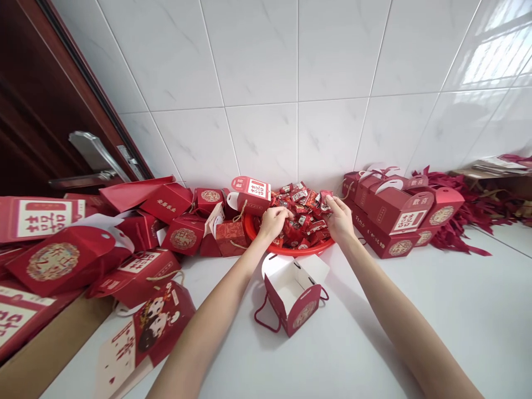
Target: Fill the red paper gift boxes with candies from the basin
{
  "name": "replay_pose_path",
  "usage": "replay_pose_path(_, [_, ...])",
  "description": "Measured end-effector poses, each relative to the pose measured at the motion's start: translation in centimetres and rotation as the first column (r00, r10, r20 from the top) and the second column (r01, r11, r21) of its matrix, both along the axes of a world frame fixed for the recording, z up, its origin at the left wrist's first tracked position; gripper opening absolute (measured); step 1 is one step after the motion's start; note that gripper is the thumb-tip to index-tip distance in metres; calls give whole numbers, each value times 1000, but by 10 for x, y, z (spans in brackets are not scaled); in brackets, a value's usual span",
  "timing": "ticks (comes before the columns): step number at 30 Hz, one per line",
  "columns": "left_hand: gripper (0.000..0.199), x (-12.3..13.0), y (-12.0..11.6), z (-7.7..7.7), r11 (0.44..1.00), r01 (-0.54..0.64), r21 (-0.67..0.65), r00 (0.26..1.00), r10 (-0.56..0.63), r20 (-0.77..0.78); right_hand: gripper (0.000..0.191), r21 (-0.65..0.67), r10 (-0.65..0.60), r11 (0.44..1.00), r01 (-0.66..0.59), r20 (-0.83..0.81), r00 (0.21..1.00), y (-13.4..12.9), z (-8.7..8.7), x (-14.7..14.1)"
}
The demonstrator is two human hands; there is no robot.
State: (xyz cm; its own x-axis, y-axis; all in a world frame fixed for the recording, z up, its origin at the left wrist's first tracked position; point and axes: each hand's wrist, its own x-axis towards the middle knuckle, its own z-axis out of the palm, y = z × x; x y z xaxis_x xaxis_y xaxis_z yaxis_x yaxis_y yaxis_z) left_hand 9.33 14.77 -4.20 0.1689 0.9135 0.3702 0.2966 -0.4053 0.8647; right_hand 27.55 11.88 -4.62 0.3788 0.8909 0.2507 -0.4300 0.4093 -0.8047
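Head view: left hand (274, 223), fingers curled, low over wrapped sweets (300, 195) in red basin (305, 252), near back edge of white surface (353, 360); whether it grips anything, cannot tell. Right hand (341, 221), thumb and fingers pinched together, holding red-wrapped piece (326, 195) at basin's right side. Open box (296, 299), white interior showing, upright on near side of basin. Stacked boxes (386, 213) right of basin, along back edge; dark red strips (451, 205) beside them.

囍 legible on upper far-left box (46, 219), back-centre box (256, 189), right-stack top box (408, 221); print on candy wrappers (299, 196) too small to read
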Motion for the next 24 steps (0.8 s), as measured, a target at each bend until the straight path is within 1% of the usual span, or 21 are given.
replay_pose_path(2, [26, 3, -1, 1, 996, 30, 88, 994, -20, -112, 40, 4, -11, 1000, 11, 19, 1000, 0, 0, 0])
replay_pose_path(3, [25, 5, -1, 2, 988, 64, 140, 983, -38, -179, 39, 8, -15, 1000, 15, 28, 999, -1, 0, 0])
replay_pose_path(5, [23, 11, -1, 3, 959, 183, 215, 938, -105, -331, 39, 22, -27, 999, 26, 33, 999, -1, 0, 0])
replay_pose_path(6, [23, 14, -1, 4, 941, 254, 221, 900, -147, -410, 38, 30, -36, 999, 35, 28, 999, 0, 0, 0])
replay_pose_path(8, [25, 22, 0, 6, 914, 362, 182, 813, -214, -541, 38, 39, -57, 998, 56, 21, 998, 0, -1, 0])
replay_pose_path(10, [31, 31, 2, 6, 908, 398, 132, 753, -240, -613, 37, 40, -74, 997, 72, 36, 997, 1, -2, 1])
replay_pose_path(11, [32, 34, 3, 5, 909, 401, 117, 742, -248, -623, 37, 40, -81, 996, 79, 50, 995, 1, -2, 1])
replay_pose_path(13, [29, 39, 5, 3, 910, 403, 97, 759, -274, -591, 38, 40, -90, 995, 87, 69, 994, 1, -2, 1])
replay_pose_path(15, [21, 40, 8, 0, 912, 402, 87, 804, -306, -509, 38, 37, -90, 995, 88, 65, 994, 1, -2, 1])
replay_pose_path(17, [18, 37, 11, -3, 924, 370, 92, 870, -311, -383, 38, 31, -83, 996, 81, 46, 996, 0, -1, 1])
replay_pose_path(20, [22, 30, 14, -5, 953, 295, 73, 949, -284, -135, 38, 27, -67, 997, 66, 27, 997, -2, 1, 0])
replay_pose_path(22, [28, 23, 14, -4, 960, 279, 23, 960, -279, 10, 39, 24, -53, 998, 52, 29, 998, -2, 1, -1])
replay_pose_path(24, [33, 17, 11, -3, 957, 288, -21, 953, -284, 106, 39, 15, -37, 999, 37, 21, 999, -3, 1, -2])
